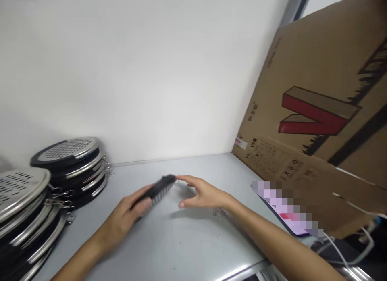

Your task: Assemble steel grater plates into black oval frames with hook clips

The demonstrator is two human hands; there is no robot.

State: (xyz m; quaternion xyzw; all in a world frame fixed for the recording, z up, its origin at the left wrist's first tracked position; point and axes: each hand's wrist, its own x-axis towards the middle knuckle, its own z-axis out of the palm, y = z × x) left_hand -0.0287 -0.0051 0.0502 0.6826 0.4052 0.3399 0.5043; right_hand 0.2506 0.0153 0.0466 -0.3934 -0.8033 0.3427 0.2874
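Tilted on edge above the grey tabletop (151, 248) is a round black-rimmed disc with a slotted metal face (160, 194), blurred and seen nearly side-on. My left hand (125, 210) grips it by its near side, thumb on the slotted face. My right hand (202, 192) is at the disc's far end, index finger stretched out to its rim and thumb spread away; nothing is held in it. Under my right forearm lie some small metal wire rings or clips (219, 212).
Two stacks of similar discs stand at left, the back stack (72, 172) and the near stack (27, 220), with wire rings hanging off their edges. At right a large cardboard box (317, 91) leans by the wall. A phone (287, 216), partly pixelated, and white cables (335, 248) lie before it.
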